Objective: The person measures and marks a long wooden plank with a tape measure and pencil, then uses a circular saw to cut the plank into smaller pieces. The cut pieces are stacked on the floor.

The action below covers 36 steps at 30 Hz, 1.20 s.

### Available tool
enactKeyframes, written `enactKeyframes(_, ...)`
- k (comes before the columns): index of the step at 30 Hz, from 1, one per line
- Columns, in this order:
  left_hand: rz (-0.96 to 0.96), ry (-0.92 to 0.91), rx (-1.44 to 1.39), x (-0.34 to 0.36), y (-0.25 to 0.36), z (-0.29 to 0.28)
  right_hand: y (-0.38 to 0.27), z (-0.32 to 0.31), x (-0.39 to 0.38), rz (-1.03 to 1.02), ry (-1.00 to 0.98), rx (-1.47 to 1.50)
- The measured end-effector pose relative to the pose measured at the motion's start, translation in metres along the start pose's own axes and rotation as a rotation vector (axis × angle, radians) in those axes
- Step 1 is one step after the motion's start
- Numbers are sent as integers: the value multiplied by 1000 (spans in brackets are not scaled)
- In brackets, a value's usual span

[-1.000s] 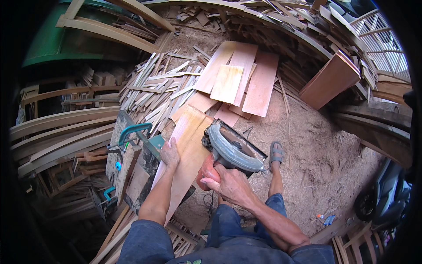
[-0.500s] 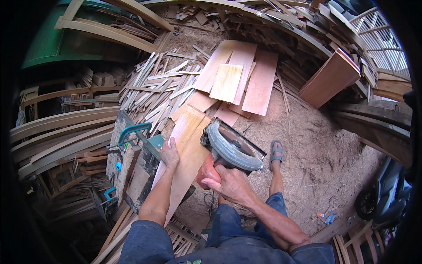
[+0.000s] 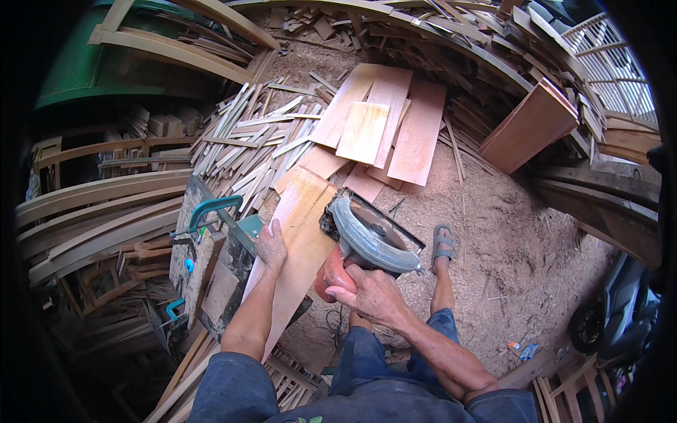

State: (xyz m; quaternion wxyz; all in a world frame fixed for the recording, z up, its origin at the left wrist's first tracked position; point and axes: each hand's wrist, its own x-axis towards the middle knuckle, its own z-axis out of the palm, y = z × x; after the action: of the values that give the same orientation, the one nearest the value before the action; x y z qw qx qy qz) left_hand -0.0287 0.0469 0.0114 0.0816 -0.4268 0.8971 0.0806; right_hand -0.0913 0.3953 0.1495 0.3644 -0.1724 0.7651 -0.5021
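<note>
Saw [image 3: 377,236] at the 3 o'clock edge of the board [image 3: 303,218], just off view centre toward 4.
Hands apart: right hand [image 3: 371,295] wrapped round the saw's red handle [image 3: 330,278]; left hand [image 3: 271,246] on the board's 9 o'clock edge, grip beneath cannot be told. Teal clamp [image 3: 215,204] at 10 from left hand; planks [image 3: 419,134] toward 1.

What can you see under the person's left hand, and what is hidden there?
Under the left hand is the long plank, its wood showing beyond the hand. The patch directly beneath the hand is covered, so any mark there cannot be seen.
</note>
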Motion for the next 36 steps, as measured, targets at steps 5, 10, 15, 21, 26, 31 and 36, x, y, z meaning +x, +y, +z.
enactKeyframes(5,9,36,-1,1,-5,6,4,0,1,-10,18,52)
enactKeyframes(10,26,49,25,4,-11,10,7,-1,4,-20,7,37)
enactKeyframes(15,29,51,36,5,-11,10,7,-4,7,8,-44,28)
enactKeyframes(21,83,108,9,3,-13,14,4,-3,12,-4,-29,19)
enactKeyframes(26,79,96,40,7,-15,16,2,-1,18,16,-50,13)
enactKeyframes(31,65,70,29,6,-15,14,-2,0,26,-11,-23,30)
enactKeyframes(36,83,82,22,7,-16,16,-7,2,38,-9,-44,33)
